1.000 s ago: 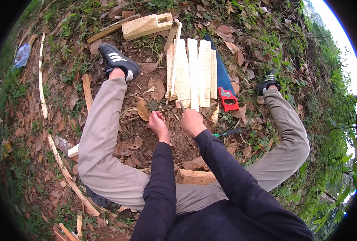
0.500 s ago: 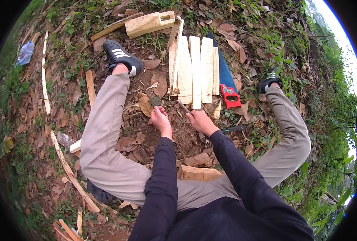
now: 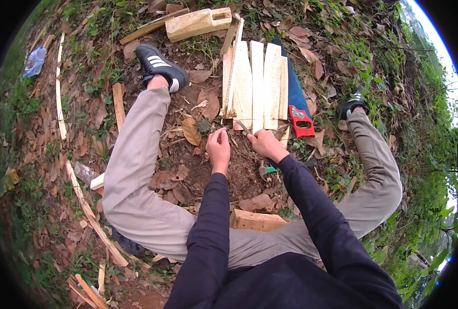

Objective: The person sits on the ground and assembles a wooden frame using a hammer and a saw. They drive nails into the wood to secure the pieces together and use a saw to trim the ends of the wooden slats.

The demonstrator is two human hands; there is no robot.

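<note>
The row of pale split wooden slats (image 3: 257, 85) lies flat on the bare soil between the seated person's spread legs, and everything else sits around it, probably so that wood and tools stay within arm's reach. Just at the near end of the slats the left hand (image 3: 218, 149) is curled narrow, fingertips pinched together as if on something small, though what it pinches is too small to tell. The right hand (image 3: 266, 146), also at the near end of the slats, is closed round a thin dark blade or stick (image 3: 243, 126) whose tip points up onto the slats. Against the right edge of the slats lies a hand saw (image 3: 297, 103) with a blue blade and a red handle, laid parallel to them. Beyond the far end of the slats rests a chunky pale wood block (image 3: 198, 23). Far to the left of the slats, among the leaves, lies a crumpled clear plastic bottle (image 3: 34, 61); no label can be read
</note>
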